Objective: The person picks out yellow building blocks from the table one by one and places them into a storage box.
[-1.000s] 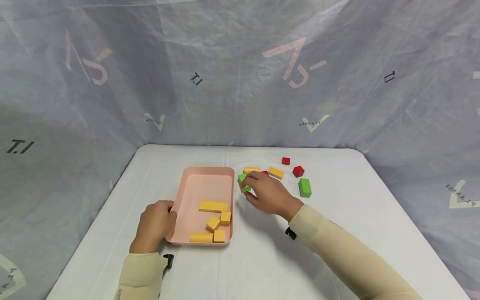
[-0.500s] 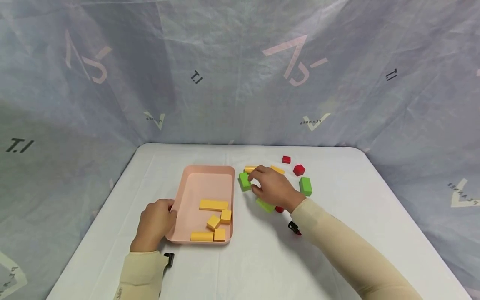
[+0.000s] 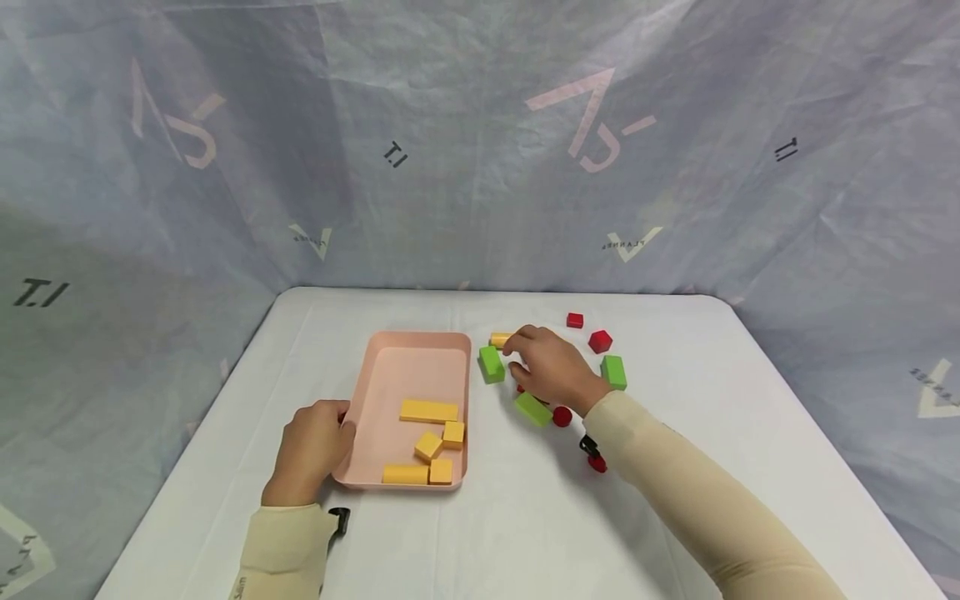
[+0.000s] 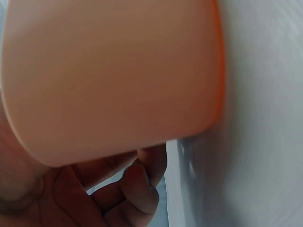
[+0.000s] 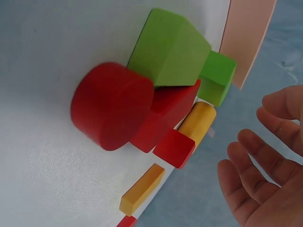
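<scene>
My left hand (image 3: 311, 450) grips the left wall of a shallow pink tray (image 3: 408, 367); in the left wrist view the tray wall (image 4: 113, 80) hides part of its fingers. Over a cluster of loose blocks right of the tray, my right hand (image 3: 551, 367) is held with fingers loosely bent and nothing between them. Nearest to it are a green block (image 3: 492, 365), a yellow cylinder (image 3: 500, 340), a light green block (image 3: 534, 409) and a red cylinder (image 3: 562, 417). The right wrist view also shows a red cube (image 5: 175, 147) and a yellow bar (image 5: 142, 189).
Several yellow blocks, among them a flat bar (image 3: 429, 411) and a cylinder (image 3: 405, 474), lie inside the tray. Farther right on the white table sit a green block (image 3: 613, 372), a red polyhedron (image 3: 600, 342) and a small red block (image 3: 575, 320). A grey curtain (image 3: 465, 167) hangs behind.
My right hand has drawn back to the right from the green block, uncovering the light green block and red cylinder and covering the yellow bar. The left hand and tray stay put.
</scene>
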`<state>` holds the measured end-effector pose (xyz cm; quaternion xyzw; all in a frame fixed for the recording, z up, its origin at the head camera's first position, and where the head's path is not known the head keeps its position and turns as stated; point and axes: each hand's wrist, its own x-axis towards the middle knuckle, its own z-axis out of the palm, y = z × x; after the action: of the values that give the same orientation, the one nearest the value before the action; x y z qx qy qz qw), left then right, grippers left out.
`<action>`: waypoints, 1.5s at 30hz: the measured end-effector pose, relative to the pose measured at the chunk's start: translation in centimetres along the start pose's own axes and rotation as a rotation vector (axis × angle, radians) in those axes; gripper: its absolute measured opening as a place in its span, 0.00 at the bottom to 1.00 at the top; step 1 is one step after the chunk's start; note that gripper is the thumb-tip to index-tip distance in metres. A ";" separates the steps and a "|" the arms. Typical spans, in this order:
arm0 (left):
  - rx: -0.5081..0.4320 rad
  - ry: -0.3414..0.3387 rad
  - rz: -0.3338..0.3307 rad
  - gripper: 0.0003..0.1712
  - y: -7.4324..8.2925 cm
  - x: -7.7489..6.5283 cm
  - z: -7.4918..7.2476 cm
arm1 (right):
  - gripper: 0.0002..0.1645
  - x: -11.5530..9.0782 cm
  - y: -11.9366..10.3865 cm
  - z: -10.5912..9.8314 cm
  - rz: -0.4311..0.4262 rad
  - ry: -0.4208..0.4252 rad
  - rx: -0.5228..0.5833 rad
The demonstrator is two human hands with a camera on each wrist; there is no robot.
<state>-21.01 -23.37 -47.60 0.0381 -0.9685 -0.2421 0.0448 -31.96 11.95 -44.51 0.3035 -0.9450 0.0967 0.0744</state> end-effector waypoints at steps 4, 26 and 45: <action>0.002 0.002 0.008 0.19 0.0 0.0 0.1 | 0.16 0.3 0.5 0.4 0.012 -0.002 -0.008; 0.003 0.023 0.015 0.19 -0.2 0.1 0.1 | 0.18 1.7 1.4 1.2 0.063 -0.006 -0.022; -0.005 0.005 0.008 0.20 -0.3 0.2 0.1 | 0.22 3.2 2.1 1.4 0.126 -0.024 0.000</action>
<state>-21.19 -23.63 -47.79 0.0346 -0.9679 -0.2443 0.0485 -35.87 11.54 -45.52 0.2444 -0.9631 0.0978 0.0567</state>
